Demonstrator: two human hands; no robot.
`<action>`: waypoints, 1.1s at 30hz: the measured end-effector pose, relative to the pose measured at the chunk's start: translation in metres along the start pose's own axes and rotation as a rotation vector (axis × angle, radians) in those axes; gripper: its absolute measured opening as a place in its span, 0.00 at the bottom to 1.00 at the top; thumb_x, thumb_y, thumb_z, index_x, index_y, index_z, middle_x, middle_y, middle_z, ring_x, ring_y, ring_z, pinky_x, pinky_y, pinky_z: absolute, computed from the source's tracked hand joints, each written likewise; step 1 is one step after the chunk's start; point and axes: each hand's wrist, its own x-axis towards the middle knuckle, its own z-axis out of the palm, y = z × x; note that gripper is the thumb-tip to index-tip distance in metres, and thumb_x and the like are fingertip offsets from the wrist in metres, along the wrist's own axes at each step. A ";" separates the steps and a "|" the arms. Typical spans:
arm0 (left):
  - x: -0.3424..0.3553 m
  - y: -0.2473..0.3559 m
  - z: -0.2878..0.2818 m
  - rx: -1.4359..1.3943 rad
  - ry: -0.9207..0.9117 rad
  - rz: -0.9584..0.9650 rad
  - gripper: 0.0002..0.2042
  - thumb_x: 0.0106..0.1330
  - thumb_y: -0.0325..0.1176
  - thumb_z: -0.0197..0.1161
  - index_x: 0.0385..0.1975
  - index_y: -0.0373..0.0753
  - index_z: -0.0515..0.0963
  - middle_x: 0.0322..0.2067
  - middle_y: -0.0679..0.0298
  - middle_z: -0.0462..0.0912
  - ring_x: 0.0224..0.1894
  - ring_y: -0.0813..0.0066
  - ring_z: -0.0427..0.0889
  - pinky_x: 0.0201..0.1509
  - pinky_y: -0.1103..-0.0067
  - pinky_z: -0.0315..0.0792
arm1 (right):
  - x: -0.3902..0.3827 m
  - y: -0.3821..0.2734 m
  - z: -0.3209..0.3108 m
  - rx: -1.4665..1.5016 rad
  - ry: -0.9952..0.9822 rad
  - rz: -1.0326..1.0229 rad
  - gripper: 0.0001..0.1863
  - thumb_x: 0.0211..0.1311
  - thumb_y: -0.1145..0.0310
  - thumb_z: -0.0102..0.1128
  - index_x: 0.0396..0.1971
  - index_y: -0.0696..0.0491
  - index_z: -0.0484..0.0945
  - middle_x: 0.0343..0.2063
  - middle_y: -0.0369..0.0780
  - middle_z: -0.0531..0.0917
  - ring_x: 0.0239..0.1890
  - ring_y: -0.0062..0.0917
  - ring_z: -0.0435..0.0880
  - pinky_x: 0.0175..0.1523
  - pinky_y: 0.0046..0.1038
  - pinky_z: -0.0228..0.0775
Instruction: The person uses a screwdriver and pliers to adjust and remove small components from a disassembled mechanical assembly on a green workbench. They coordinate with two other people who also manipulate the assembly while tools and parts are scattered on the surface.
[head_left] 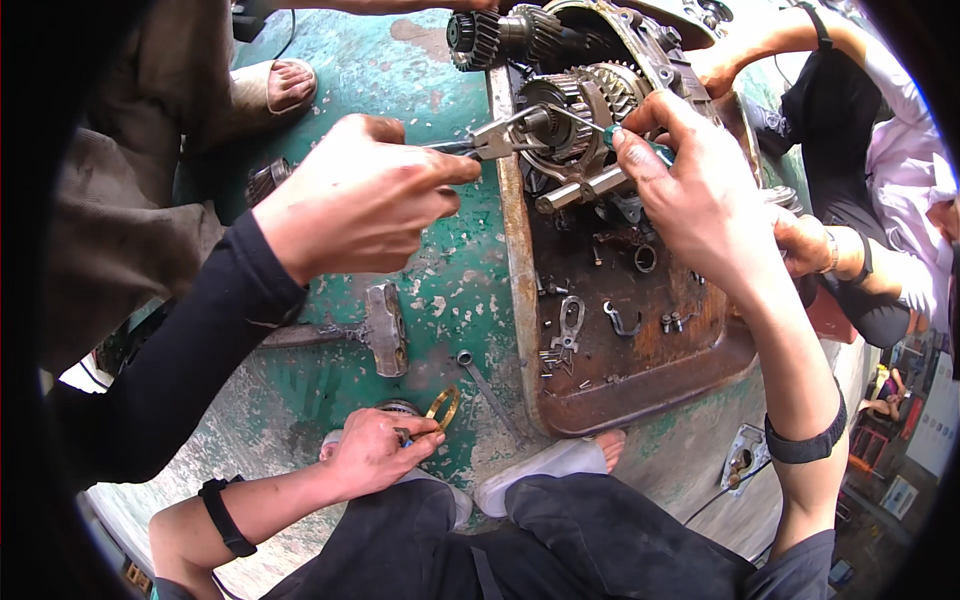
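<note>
My right hand (690,185) is closed round the green handle of a screwdriver (612,134), whose thin shaft points at the shaft end of a gear assembly (575,110) in an opened gearbox housing. Low in the picture, above my left thigh, my left hand (380,455) is closed, its fingertips on a toothed brass ring (443,408). A small dark and blue item shows between its fingers, too hidden to name. From the left, a co-worker's hand (370,195) in a black sleeve holds pliers (490,142), jaws at the same shaft end.
A rusty metal tray (640,385) holds the gearbox, a metal bar (580,190) and small loose parts. A hammer (385,330) and a wrench (487,395) lie on the worn green floor. Another person's hand (715,70) rests by the housing; more people sit around.
</note>
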 end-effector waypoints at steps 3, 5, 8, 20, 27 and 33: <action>-0.001 -0.001 0.000 0.004 -0.011 -0.021 0.13 0.64 0.39 0.65 0.39 0.34 0.84 0.31 0.54 0.86 0.32 0.61 0.86 0.36 0.73 0.77 | -0.005 -0.003 0.001 -0.085 0.020 -0.080 0.12 0.66 0.62 0.58 0.39 0.56 0.75 0.25 0.51 0.80 0.32 0.45 0.81 0.40 0.40 0.71; -0.002 -0.001 0.000 0.001 0.001 -0.003 0.14 0.64 0.39 0.65 0.39 0.34 0.84 0.32 0.54 0.86 0.32 0.60 0.86 0.36 0.73 0.77 | -0.007 -0.006 0.000 -0.134 0.016 -0.134 0.11 0.65 0.63 0.59 0.40 0.55 0.75 0.26 0.51 0.81 0.33 0.48 0.81 0.41 0.41 0.71; -0.003 0.000 0.000 0.021 -0.004 -0.005 0.14 0.64 0.38 0.65 0.39 0.33 0.84 0.31 0.54 0.86 0.32 0.59 0.86 0.36 0.72 0.77 | -0.011 -0.009 -0.005 -0.189 0.050 -0.215 0.09 0.64 0.65 0.60 0.40 0.54 0.76 0.27 0.51 0.82 0.33 0.48 0.82 0.39 0.42 0.71; 0.001 -0.001 0.001 0.018 0.009 -0.036 0.15 0.64 0.43 0.63 0.38 0.36 0.85 0.30 0.54 0.85 0.32 0.58 0.85 0.36 0.71 0.76 | -0.068 -0.040 -0.020 0.308 -0.638 -0.084 0.12 0.59 0.66 0.62 0.39 0.57 0.78 0.22 0.46 0.83 0.26 0.42 0.85 0.34 0.37 0.77; 0.001 0.001 0.002 0.016 -0.007 -0.055 0.15 0.64 0.43 0.63 0.39 0.35 0.85 0.31 0.54 0.86 0.34 0.58 0.85 0.38 0.72 0.77 | -0.130 -0.059 0.047 0.347 -1.022 -0.384 0.12 0.60 0.65 0.58 0.34 0.59 0.72 0.16 0.50 0.79 0.23 0.47 0.82 0.28 0.45 0.74; -0.001 0.003 0.002 -0.014 0.004 -0.042 0.15 0.64 0.42 0.63 0.39 0.35 0.85 0.31 0.54 0.85 0.33 0.58 0.85 0.38 0.72 0.76 | -0.140 -0.060 0.058 0.334 -0.974 -0.441 0.12 0.59 0.66 0.58 0.35 0.59 0.72 0.18 0.49 0.80 0.23 0.46 0.83 0.28 0.45 0.75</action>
